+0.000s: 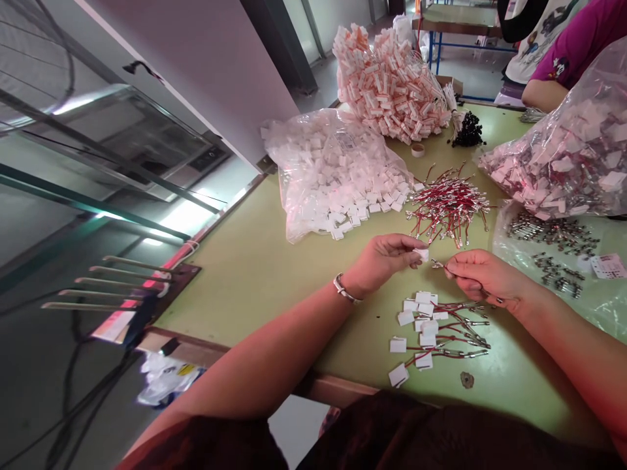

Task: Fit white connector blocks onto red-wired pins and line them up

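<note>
My left hand (392,258) pinches a small white plastic connector housing (421,254) between thumb and fingers. Just to its right, my right hand (477,277) is closed on a short red wire, its metal terminal (435,264) pointing at the housing with a small gap between them. Most of that wire is hidden in the fingers. Below the hands lie several assembled wires with white housings (428,333) on their left ends and metal terminals on their right. A heap of loose red wires (448,202) with metal ends lies beyond my hands.
A clear bag of white housings (337,173) spills open at the back left, before a pile of pinkish-white parts (392,85). Another full bag (568,150) and loose metal parts (553,235) lie right. A pronged rack (161,294) sits at the left edge. A co-worker's sleeve (578,46) shows behind.
</note>
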`<state>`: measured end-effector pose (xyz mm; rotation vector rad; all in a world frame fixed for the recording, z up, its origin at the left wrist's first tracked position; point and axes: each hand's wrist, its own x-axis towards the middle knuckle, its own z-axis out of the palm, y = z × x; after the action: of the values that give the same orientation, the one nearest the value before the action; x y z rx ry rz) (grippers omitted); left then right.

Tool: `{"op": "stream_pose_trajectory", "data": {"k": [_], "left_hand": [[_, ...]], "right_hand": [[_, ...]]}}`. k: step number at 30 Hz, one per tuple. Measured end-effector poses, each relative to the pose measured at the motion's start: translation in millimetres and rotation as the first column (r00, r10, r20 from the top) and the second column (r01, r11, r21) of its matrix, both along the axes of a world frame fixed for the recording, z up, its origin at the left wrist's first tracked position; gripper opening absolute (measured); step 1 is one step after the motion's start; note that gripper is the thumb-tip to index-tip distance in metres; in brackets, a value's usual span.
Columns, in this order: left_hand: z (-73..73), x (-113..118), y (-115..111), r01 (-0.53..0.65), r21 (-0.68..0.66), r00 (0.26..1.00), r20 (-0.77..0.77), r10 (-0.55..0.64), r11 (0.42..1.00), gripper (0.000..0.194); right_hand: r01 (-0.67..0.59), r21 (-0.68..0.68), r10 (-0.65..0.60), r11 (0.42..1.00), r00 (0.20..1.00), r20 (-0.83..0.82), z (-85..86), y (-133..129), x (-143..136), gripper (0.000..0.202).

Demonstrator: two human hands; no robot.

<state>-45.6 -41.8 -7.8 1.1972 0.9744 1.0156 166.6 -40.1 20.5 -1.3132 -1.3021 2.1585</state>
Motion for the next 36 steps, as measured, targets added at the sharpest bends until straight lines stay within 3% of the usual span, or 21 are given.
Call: {"op": "stream_pose_trajectory", "data": {"k": [13, 23, 30, 36], "left_hand": [[-4.3, 1, 0, 0.07, -0.081, 0.997, 0.041, -0.067, 0.994, 0.021], [-3.3, -4, 1, 0.141, -0.072, 0.984, 0.121, -0.131, 0.987, 0.02], [0.8, 3, -3, 0.135, -0.111, 0.991, 0.01, -0.135, 0.985, 0.02], [-9.1, 13, -6, 0.14, -0.124, 0.989, 0.059, -0.134, 0.982, 0.021]], "right_hand": [[-0.031, -0.028, 0.03, 0.999, 0.998, -0.049, -0.8, -2, 0, 0.022], [-0.058, -0.043, 0.057, 0.997, 0.998, -0.032, -0.6, -1, 1, 0.022], [-0.105, 0.088, 0.087, 0.991, 0.979, 0.182, -3.7, -5, -2, 0.02], [-0.126, 0.36, 0.029, 0.924, 0.965, 0.261, -8.7, -13, -12, 0.03]]}}
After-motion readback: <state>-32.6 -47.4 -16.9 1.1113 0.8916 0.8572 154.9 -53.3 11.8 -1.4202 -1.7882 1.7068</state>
